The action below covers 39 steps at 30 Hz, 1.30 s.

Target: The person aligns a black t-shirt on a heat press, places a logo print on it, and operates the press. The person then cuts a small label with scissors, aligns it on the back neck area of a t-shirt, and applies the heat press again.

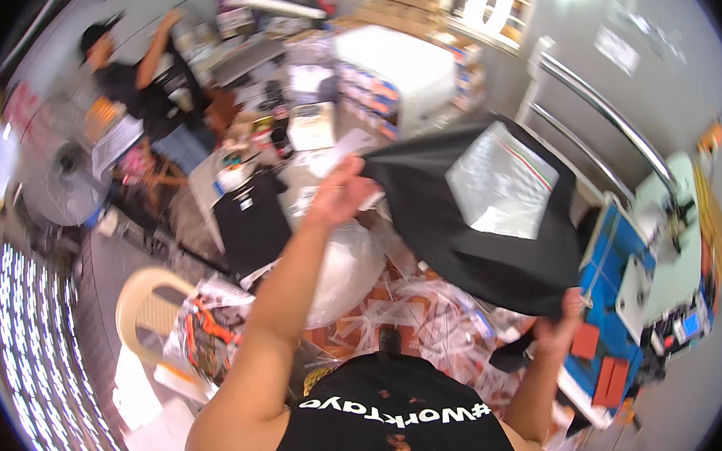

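A wide piece of black cloth (428, 220) is stretched out in the air in front of me, slanting from upper left to lower right. My left hand (344, 191) pinches its upper left corner. Down at its lower right corner, my right hand (560, 327) grips the edge, with its fingers partly behind the cloth. A clear plastic bag (503, 182) with a coloured strip along one side lies on the cloth. Its contents, if any, I cannot make out.
A blue machine (600, 249) with red pads (613, 379) stands at right. White and clear scraps (436, 321) cover the floor below. At left are a beige chair (151, 306) and a fan (65, 185). A person (143, 90) works beyond the cluttered table, where a black shirt (250, 221) lies.
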Motion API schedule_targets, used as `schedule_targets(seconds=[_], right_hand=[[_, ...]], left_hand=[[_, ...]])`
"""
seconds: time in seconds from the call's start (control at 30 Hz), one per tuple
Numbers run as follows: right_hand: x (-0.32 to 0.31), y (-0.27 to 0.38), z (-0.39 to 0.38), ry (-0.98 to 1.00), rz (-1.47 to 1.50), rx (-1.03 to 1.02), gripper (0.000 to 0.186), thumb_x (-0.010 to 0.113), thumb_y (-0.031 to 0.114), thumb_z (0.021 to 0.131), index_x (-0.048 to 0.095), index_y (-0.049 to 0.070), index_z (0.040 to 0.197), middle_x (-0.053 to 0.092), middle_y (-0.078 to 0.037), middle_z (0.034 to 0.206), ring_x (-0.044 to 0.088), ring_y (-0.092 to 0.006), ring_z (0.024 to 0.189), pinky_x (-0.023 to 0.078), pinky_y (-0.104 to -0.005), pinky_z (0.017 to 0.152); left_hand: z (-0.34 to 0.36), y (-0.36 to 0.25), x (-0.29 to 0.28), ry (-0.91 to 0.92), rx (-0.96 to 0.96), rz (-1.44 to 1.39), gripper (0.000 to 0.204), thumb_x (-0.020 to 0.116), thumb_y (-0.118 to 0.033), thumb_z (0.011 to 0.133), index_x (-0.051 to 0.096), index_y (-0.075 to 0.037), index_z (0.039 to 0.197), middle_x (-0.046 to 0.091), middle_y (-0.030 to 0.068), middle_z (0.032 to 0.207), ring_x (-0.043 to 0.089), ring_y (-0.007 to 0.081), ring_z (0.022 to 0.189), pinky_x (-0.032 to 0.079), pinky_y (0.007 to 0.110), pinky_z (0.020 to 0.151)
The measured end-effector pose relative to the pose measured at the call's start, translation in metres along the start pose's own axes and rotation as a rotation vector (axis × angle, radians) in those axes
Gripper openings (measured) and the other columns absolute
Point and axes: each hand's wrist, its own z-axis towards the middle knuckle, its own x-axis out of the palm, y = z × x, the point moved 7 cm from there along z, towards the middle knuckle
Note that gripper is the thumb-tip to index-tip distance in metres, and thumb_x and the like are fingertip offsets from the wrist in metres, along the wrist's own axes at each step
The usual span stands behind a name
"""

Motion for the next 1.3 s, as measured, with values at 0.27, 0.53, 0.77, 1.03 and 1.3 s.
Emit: schedule_targets(seconds=[0.27, 0.53, 0.77, 1.03, 1.3], right_hand=[[0.304, 0.189, 0.049, 1.273, 0.032, -0.156, 0.042, 0.053, 0.038, 0.101, 0.064, 0.002, 0.122, 0.066, -0.010, 0.114, 0.065, -0.0225, 0.104, 0.050, -0.0376, 0.096], [0.698, -0.002, -0.212, 1.274, 0.072, 0.484, 0.042, 0.057, 0.029, 0.100, 0.054, -0.002, 0.128, 0.063, -0.016, 0.122, 0.061, -0.0270, 0.112, 0.046, -0.0416, 0.099], [0.763, -0.144, -0.518, 1.544, 0.017, 0.854, 0.032, 0.071, 0.026, 0.090, 0.061, 0.006, 0.112, 0.067, -0.010, 0.105, 0.065, -0.0259, 0.090, 0.052, -0.0395, 0.074], [0.655, -0.372, -0.714, 1.656, -0.545, 1.055, 0.034, 0.073, 0.033, 0.089, 0.062, 0.013, 0.114, 0.067, -0.006, 0.109, 0.065, -0.0245, 0.097, 0.054, -0.0436, 0.077], [0.503, -0.561, -0.630, 2.043, -1.145, 0.201, 0.040, 0.069, 0.036, 0.089, 0.064, 0.003, 0.111, 0.070, -0.017, 0.104, 0.066, -0.0324, 0.098, 0.051, -0.0423, 0.086]], left_hand=[[-0.316, -0.040, 0.097, 0.531, 0.378, -0.368, 0.041, 0.060, -0.028, 0.097, 0.054, -0.014, 0.135, 0.058, 0.0102, 0.137, 0.056, 0.0302, 0.126, 0.041, 0.053, 0.107], [-0.810, -0.210, 0.021, -0.092, 1.396, 0.531, 0.044, 0.051, -0.031, 0.101, 0.052, 0.001, 0.131, 0.059, 0.0193, 0.131, 0.057, 0.0335, 0.121, 0.037, 0.050, 0.111], [-1.137, -0.109, 0.135, -1.054, 1.571, 0.815, 0.043, 0.048, -0.028, 0.102, 0.052, 0.007, 0.128, 0.059, 0.0243, 0.128, 0.062, 0.0361, 0.113, 0.040, 0.049, 0.109], [-1.162, 0.106, 0.013, -1.961, 1.336, 0.298, 0.019, 0.058, -0.022, 0.100, 0.059, -0.003, 0.105, 0.057, 0.0007, 0.097, 0.060, 0.0140, 0.086, 0.053, 0.034, 0.087], [-1.036, 0.328, -0.047, -2.344, -0.376, 0.456, 0.030, 0.074, -0.020, 0.080, 0.066, -0.006, 0.106, 0.068, 0.0083, 0.100, 0.065, 0.0230, 0.091, 0.049, 0.034, 0.084]])
